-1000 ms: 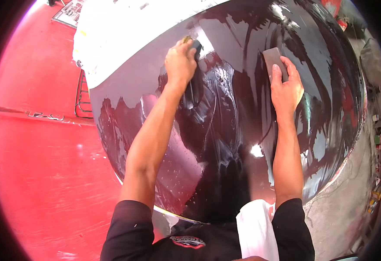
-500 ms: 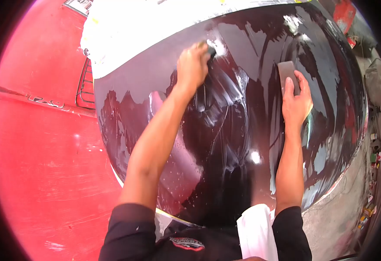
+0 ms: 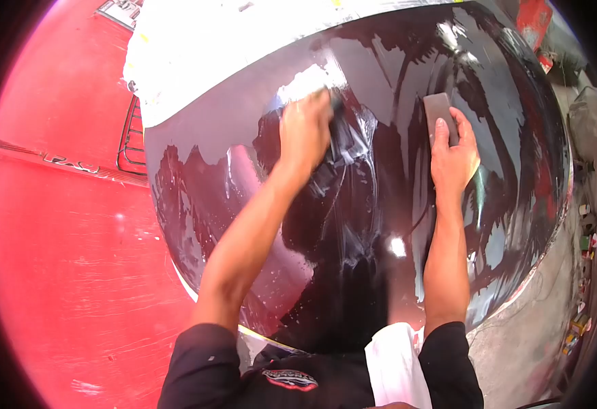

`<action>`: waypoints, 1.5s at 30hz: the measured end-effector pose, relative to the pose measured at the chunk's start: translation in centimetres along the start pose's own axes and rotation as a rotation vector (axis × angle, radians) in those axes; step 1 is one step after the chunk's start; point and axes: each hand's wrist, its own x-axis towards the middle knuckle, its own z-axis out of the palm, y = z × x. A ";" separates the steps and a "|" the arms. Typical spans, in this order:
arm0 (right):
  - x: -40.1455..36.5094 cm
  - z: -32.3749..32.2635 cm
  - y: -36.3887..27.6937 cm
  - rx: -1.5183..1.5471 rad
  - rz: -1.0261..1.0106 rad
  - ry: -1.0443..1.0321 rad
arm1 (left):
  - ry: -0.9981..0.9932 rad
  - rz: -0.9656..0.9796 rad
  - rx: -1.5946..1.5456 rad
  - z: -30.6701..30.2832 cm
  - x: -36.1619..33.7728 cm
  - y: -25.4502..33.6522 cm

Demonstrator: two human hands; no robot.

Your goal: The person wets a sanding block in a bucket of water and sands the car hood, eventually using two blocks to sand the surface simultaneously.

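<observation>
A dark, glossy car hood (image 3: 353, 300) spreads before me, wet in streaks and patches. My left hand (image 3: 303, 133) is closed around a small dark pad (image 3: 337, 105), pressed to the upper middle of the hood; motion blurs it and the fingers partly cover it. A flat grey-brown sanding block (image 3: 439, 109) lies against the hood farther right. Over its lower part my right hand (image 3: 454, 153) is gripped, thumb on top and fingers along the right edge.
White masking sheeting (image 3: 203, 54) borders the hood's far side. On the left is a red wall (image 3: 60, 259) with a black metal rack (image 3: 131, 140) near the hood. Concrete floor (image 3: 516, 347) and assorted clutter (image 3: 578, 327) lie to the right. A white cloth (image 3: 397, 365) hangs at my chest.
My left hand and the dark pad have come down the hood towards me. The right hand with the sanding block appears slightly farther left, along with a small shift of the view.
</observation>
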 end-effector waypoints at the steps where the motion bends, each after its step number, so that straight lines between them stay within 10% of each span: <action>1: -0.1 0.2 0.1 0.020 -0.021 0.011 | 0.035 0.079 -0.056 -0.7 -3.4 0.7; 9: -0.3 0.0 0.2 0.018 -0.046 0.009 | -0.095 -0.144 0.065 0.3 3.5 -1.8; 15: -0.3 -0.2 -0.5 -0.051 -0.044 0.015 | 0.061 0.144 -0.015 0.6 -2.0 -1.6; 19: -0.3 -0.1 0.2 0.043 -0.045 0.020 | -0.127 -0.180 0.050 0.5 3.9 -1.5; 25: -0.4 -0.5 -0.5 -0.052 -0.013 -0.014 | -0.034 0.253 -0.080 -1.1 -5.5 1.2; 27: -0.3 -0.1 -0.1 -0.020 -0.064 0.028 | -0.132 -0.113 -0.059 -0.8 0.1 -0.9; 31: -0.3 -0.1 0.2 0.022 -0.071 0.033 | -0.149 -0.148 0.043 -0.7 1.0 0.1; 45: -0.2 0.1 0.2 -0.015 -0.092 0.046 | -0.026 0.154 -0.092 -0.4 -4.3 -1.3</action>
